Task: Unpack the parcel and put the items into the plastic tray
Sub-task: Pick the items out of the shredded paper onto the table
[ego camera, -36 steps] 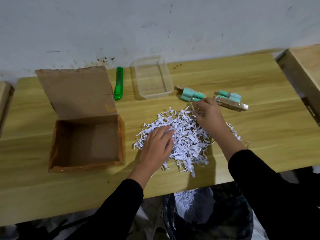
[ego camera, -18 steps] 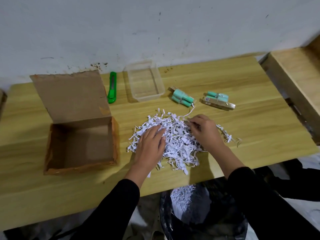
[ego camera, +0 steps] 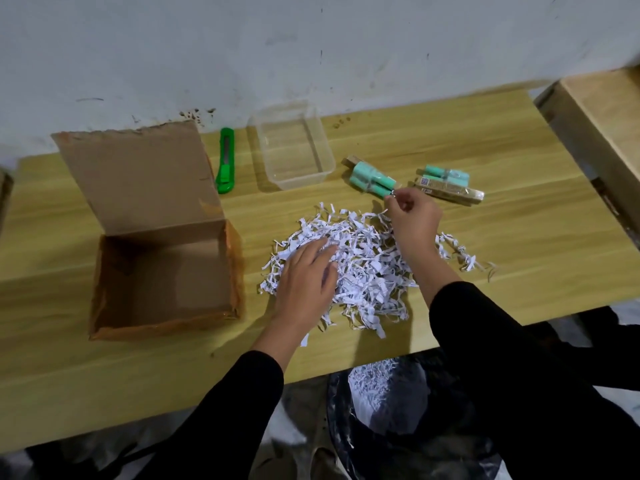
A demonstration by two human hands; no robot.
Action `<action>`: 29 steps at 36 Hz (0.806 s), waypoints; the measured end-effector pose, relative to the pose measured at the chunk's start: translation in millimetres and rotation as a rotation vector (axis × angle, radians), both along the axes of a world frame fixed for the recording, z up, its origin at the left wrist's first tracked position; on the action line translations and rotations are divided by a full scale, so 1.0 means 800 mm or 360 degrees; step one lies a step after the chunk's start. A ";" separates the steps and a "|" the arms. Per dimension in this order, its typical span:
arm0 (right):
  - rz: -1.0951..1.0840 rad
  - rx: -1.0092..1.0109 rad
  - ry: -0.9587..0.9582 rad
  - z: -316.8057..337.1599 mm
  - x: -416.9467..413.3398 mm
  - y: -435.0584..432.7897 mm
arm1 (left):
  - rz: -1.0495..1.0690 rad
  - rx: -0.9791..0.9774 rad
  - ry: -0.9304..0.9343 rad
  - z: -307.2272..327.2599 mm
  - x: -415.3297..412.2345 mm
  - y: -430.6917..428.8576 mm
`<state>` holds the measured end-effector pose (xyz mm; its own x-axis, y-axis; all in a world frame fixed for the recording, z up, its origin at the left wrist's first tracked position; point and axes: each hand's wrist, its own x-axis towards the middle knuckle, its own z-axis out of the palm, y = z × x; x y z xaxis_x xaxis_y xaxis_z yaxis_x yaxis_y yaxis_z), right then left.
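Observation:
An open cardboard box (ego camera: 162, 271) sits at the left with nothing inside. A clear plastic tray (ego camera: 294, 147) stands at the back with nothing in it. To its right lie a teal bundle (ego camera: 370, 180), a second teal bundle (ego camera: 446, 174) and a gold packet (ego camera: 450, 191). A heap of white shredded paper (ego camera: 363, 268) covers the table's middle. My left hand (ego camera: 304, 282) rests flat on the heap. My right hand (ego camera: 412, 220) is lifted over the heap's far edge and pinches a small metallic item beside the nearer teal bundle.
A green utility knife (ego camera: 225, 161) lies between the box lid and the tray. A black bin (ego camera: 398, 420) with shredded paper stands below the table's front edge. Another wooden table (ego camera: 602, 109) adjoins on the right.
My right hand has risen from the shredded paper toward the teal bundle, pinching a small item. My left hand stays on the heap.

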<state>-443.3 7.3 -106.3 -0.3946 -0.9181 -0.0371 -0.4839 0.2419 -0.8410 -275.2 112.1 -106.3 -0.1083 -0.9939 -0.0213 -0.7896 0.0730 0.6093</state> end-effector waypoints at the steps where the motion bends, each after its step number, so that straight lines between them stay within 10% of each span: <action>1: -0.0030 0.0002 -0.0026 -0.001 0.000 -0.002 | 0.0002 -0.0015 0.0006 0.000 -0.001 0.000; 18: -0.0081 -0.0085 -0.0390 0.012 0.003 0.013 | -0.0018 -0.0033 0.0010 0.001 0.000 -0.002; 29: 0.0533 -0.0110 0.0351 0.037 -0.026 0.082 | 0.0049 -0.0224 0.0022 0.013 0.014 -0.001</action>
<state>-464.0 72.8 -77.0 -0.0651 -0.9946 0.0814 -0.6969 -0.0130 -0.7171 -263.8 111.5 -95.6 -0.0773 -0.9898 0.1196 -0.7842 0.1344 0.6058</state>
